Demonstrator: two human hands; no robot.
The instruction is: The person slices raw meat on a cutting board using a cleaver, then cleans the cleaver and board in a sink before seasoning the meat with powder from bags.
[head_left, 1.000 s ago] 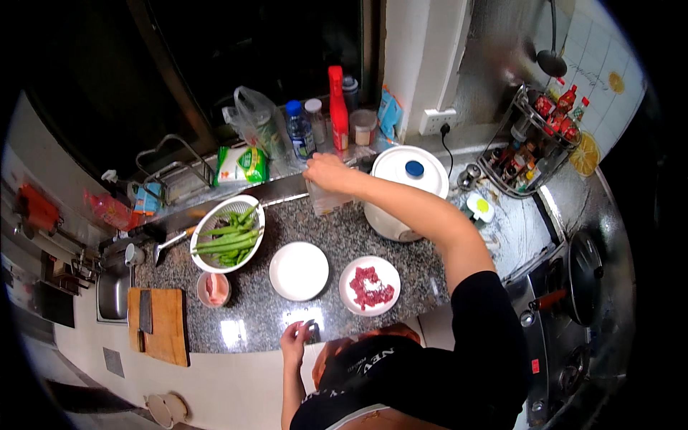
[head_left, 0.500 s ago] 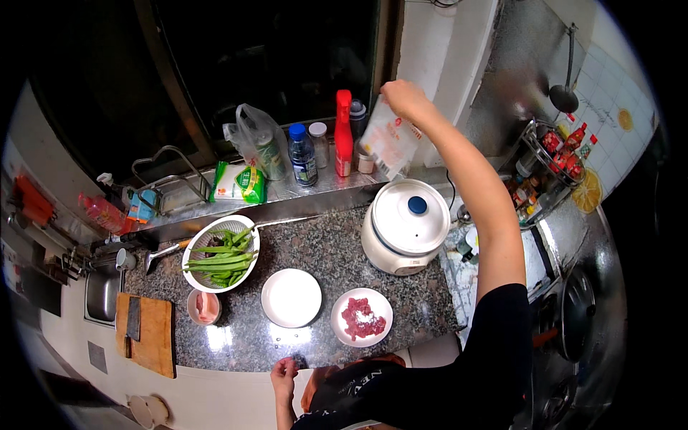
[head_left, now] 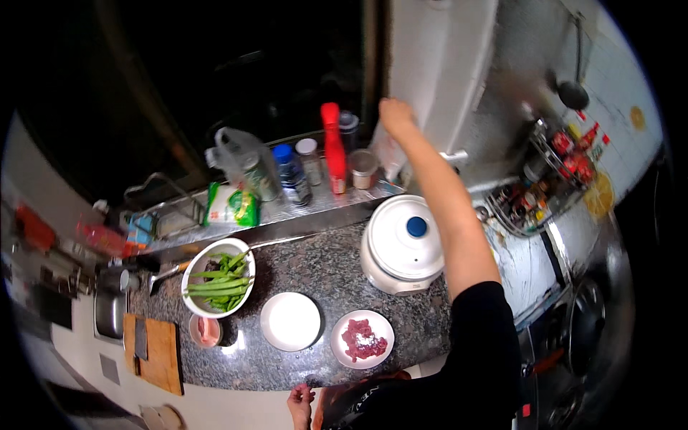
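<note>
While right hand (head_left: 396,117) grips a pale packet (head_left: 385,154) above the ledge, left hand (head_left: 300,396) fingers curled on counter edge (head_left: 236,378)

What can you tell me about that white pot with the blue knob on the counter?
The white pot looks like a round electric cooker with a smooth, glossy body. Its domed white lid is shut, with a blue knob at the centre. It stands upright on the dark speckled stone counter, toward its right end, below the sill with the bottles. The person's right forearm passes beside it; whether they touch is unclear.

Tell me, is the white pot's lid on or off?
On. The white lid with its blue knob sits flat atop the white pot.
</note>
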